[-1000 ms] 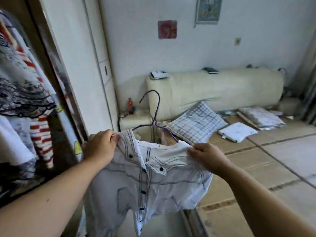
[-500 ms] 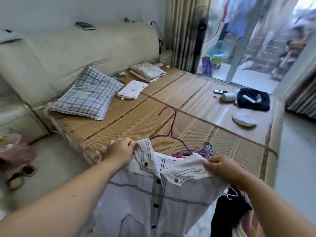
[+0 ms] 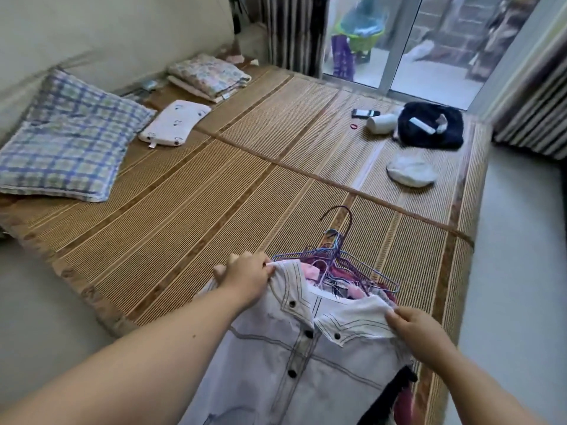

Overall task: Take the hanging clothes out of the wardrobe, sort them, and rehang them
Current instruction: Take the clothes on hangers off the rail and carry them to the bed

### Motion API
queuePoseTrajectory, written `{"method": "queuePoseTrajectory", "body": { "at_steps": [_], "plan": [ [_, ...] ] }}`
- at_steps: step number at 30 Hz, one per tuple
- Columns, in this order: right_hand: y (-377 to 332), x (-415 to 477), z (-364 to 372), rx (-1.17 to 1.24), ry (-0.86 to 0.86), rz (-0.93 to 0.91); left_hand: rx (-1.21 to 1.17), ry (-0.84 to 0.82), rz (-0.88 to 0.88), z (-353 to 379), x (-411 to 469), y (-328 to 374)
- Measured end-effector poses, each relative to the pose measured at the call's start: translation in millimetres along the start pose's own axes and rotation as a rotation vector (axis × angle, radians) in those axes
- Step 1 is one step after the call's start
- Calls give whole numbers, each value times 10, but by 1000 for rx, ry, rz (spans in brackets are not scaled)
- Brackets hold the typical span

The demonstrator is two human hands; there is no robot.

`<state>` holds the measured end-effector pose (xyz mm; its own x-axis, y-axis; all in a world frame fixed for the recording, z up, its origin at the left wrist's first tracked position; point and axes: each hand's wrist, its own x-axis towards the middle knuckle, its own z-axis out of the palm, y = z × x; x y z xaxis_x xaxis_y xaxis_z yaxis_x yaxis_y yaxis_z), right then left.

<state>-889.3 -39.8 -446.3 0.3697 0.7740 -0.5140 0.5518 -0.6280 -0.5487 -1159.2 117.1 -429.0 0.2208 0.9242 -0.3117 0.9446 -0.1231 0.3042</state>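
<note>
A pale grey-white buttoned shirt point(image 3: 303, 360) with dark stitching hangs between my hands over the near edge of the bamboo-mat bed point(image 3: 190, 207). My left hand point(image 3: 245, 276) grips its left shoulder, and my right hand point(image 3: 414, 329) pinches the right shoulder by the collar. The purple wire hanger point(image 3: 339, 222) sticks up from the neck opening. Just behind the shirt, a pile of purple and blue wire hangers point(image 3: 352, 268) lies on pink and dark clothes point(image 3: 399, 391) on the mat.
On the mat lie a checked pillow point(image 3: 67, 139), a small white pillow point(image 3: 175, 122), folded bedding point(image 3: 208, 76), a phone point(image 3: 365, 112), a white bottle point(image 3: 382, 122), a black bag point(image 3: 429, 125) and a white cap point(image 3: 411, 173). Glass doors point(image 3: 399, 41) and curtains stand beyond.
I have turned from the wardrobe to the bed, carrying the shirt on its hanger. The shirt now hangs lower, over the pile of hangers and clothes at the bed's near edge.
</note>
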Motion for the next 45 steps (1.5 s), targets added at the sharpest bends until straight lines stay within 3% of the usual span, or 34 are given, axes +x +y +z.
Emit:
{"method": "queuePoseTrajectory", "body": {
  "at_steps": [6,10,14,19,25,30,37,45],
  "plan": [
    [183,623,236,-179,-8,45,127,-51,-111,357,418,152],
    [271,848,331,-232,-27,83,169,-81,-88,533,513,89],
    [283,916,508,-181,24,121,148,-119,-88,655,427,-110],
    [63,809,767,-331,-39,28,98,-219,-136,643,39,-426],
    [-1038,535,1121,-402,-95,-325,5,-141,-248,57,-619,-1051],
    [-2557,-47,1555,-431,-138,-774,-103,119,-381,-860,-1178,-1639],
    [-4418,-1459,2477,-447,-197,-1327,67,449,-494,-1885,-2498,-2787],
    [-5736,-3205,3764,-450,-289,-1725,177,740,-707,-2707,-4091,-4160]
  ]
}}
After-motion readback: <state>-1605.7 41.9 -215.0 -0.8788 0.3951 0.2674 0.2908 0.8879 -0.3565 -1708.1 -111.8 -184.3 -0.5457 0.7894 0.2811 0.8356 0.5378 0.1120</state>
